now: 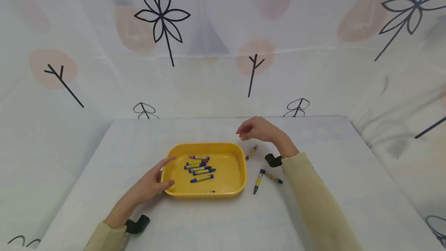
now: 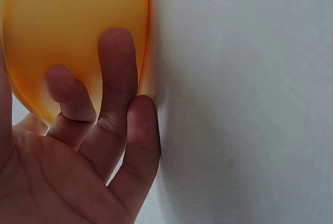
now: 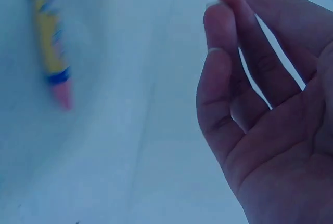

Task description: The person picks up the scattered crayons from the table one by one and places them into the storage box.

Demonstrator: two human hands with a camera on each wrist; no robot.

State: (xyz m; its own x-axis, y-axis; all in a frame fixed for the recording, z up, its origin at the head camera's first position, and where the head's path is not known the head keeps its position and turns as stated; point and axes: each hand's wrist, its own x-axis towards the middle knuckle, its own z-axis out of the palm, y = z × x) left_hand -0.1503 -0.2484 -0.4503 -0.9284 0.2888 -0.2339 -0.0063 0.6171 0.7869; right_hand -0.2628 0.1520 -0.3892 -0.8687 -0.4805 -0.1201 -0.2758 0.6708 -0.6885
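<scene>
A yellow plastic tray [image 1: 228, 193] holds several crayons [image 1: 202, 178] with yellow wrappers and blue bands. My left hand [image 1: 150, 183] grips the tray's left end, its thumb and forefinger over the rim. In the left wrist view, other fingers [image 2: 117, 57] lie bent against the outer wall. Beyond the tray's right far corner, my right hand [image 1: 261, 130] hovers over the table with fingers loosely bent and nothing between them. Below it lies a pink crayon [image 1: 251, 152], whose pink tip [image 3: 63, 95] shows clearly in the right wrist view.
Right of the tray, a dark grey crayon [image 1: 258, 182] and a dark green crayon [image 1: 272, 177] lie on the white table [image 1: 223, 224], meeting at their ends. A patterned white cloth [image 1: 216, 88] hangs behind the table's far edge. Each wrist wears a black camera mount [image 1: 138, 224].
</scene>
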